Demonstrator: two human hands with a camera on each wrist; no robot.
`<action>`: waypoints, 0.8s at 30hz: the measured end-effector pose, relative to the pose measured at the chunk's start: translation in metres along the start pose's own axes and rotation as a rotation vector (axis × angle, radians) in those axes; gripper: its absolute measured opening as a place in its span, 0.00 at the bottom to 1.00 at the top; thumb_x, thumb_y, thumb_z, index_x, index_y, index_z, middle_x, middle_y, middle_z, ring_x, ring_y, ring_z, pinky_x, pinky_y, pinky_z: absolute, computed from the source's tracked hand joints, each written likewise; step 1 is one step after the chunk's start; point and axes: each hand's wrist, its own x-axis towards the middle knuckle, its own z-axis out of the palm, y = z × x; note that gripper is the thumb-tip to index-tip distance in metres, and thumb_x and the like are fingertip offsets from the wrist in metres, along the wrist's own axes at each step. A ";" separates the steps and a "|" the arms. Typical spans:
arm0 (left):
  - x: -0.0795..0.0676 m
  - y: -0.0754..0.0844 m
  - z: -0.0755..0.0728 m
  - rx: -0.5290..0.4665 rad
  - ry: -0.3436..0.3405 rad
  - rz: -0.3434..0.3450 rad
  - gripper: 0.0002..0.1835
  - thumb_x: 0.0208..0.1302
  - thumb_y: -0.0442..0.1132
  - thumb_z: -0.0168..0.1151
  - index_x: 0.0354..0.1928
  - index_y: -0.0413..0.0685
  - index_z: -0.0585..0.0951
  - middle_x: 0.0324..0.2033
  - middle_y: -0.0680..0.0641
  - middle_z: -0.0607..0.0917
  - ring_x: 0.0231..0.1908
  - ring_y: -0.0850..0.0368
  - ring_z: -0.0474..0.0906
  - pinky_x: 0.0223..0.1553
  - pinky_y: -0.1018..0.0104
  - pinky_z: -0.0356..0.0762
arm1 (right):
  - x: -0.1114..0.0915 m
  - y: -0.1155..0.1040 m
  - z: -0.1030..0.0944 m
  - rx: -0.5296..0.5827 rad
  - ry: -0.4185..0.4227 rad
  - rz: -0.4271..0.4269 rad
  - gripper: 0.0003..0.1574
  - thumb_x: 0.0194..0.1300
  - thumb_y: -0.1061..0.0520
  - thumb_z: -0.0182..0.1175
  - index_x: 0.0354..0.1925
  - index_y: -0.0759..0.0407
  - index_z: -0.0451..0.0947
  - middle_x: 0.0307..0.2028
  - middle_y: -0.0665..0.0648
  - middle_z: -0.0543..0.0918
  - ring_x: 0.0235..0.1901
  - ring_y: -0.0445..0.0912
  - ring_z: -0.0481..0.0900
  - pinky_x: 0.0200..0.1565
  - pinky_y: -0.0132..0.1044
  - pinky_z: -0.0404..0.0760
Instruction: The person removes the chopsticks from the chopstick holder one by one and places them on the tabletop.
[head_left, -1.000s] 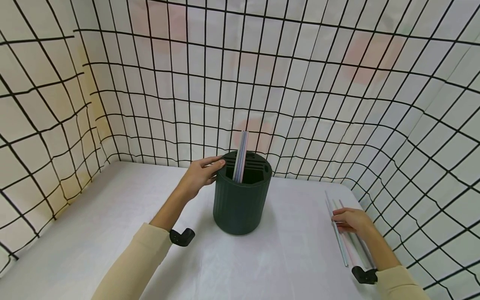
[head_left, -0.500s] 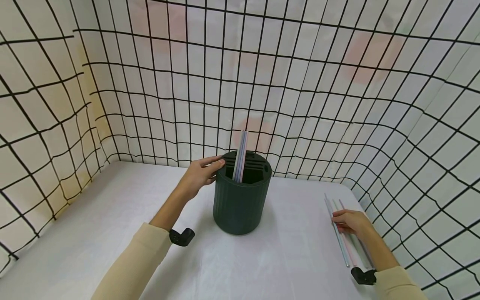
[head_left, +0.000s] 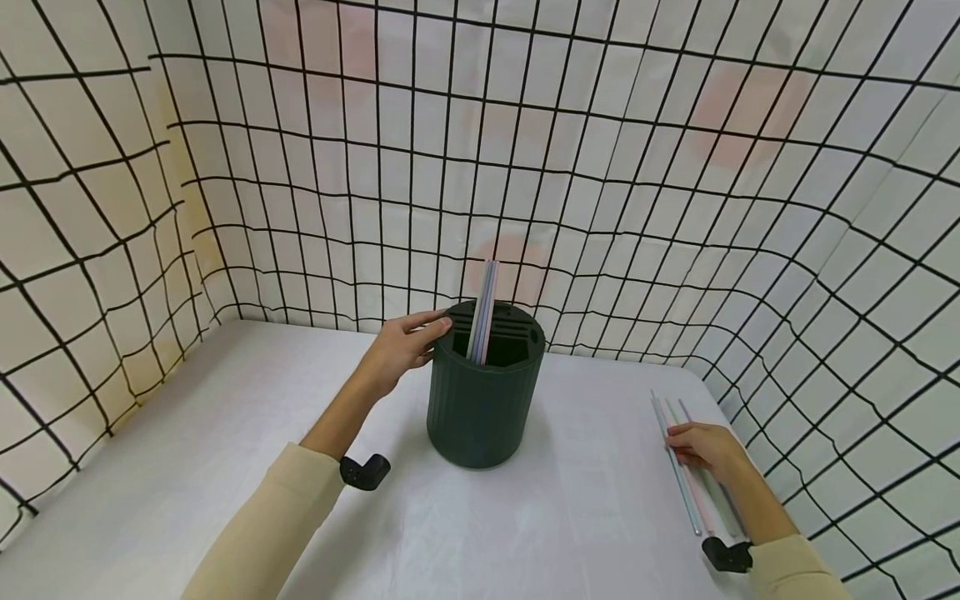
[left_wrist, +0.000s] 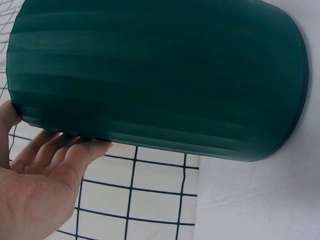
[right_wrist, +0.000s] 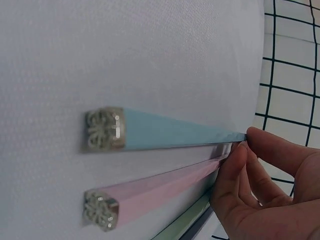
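Note:
In the head view my left hand [head_left: 397,348] rests against the left side of a dark green utensil holder [head_left: 480,417], its thumb on the rim. Fingertips touch the ribbed wall of the holder [left_wrist: 160,75] in the left wrist view. Several pastel chopsticks [head_left: 482,321] lean upright in the holder's open front compartment. At the right, my right hand [head_left: 708,446] pinches a blue chopstick [head_left: 686,492] between thumb and finger. Close up, the blue chopstick [right_wrist: 165,132] has an ornate silver end. Below it lie a pink chopstick [right_wrist: 155,195] and a green one [right_wrist: 185,217], partly hidden by the hand.
A white cloth covers the table [head_left: 585,500]. Black wire mesh [head_left: 615,183] stands along the back and both sides, close to my right hand. Narrow slots [head_left: 510,323] line the back of the holder's top. Each wrist carries a small black camera mount [head_left: 365,472].
My right hand has shifted slightly toward me with the blue chopstick. The left hand and the holder have stayed in place.

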 end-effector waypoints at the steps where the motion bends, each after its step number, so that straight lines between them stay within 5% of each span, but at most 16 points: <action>1: 0.000 0.000 0.000 0.001 0.000 0.000 0.30 0.72 0.52 0.63 0.72 0.49 0.73 0.67 0.41 0.76 0.67 0.46 0.75 0.66 0.51 0.75 | 0.000 0.000 0.000 0.002 -0.002 -0.001 0.25 0.66 0.65 0.65 0.56 0.81 0.75 0.29 0.46 0.86 0.28 0.38 0.82 0.33 0.30 0.86; 14: 0.000 0.001 0.000 0.001 0.006 -0.016 0.30 0.71 0.52 0.63 0.71 0.49 0.74 0.66 0.41 0.78 0.65 0.47 0.77 0.66 0.51 0.75 | -0.004 -0.007 -0.004 -0.053 0.028 -0.076 0.29 0.68 0.60 0.66 0.60 0.79 0.73 0.36 0.48 0.87 0.34 0.38 0.84 0.39 0.32 0.87; 24: 0.001 0.000 0.000 -0.004 -0.003 -0.007 0.30 0.71 0.52 0.63 0.71 0.49 0.74 0.68 0.42 0.76 0.67 0.45 0.74 0.66 0.51 0.75 | -0.021 -0.070 0.016 -0.085 -0.010 -0.189 0.31 0.72 0.51 0.63 0.65 0.69 0.74 0.48 0.52 0.87 0.40 0.38 0.88 0.51 0.37 0.88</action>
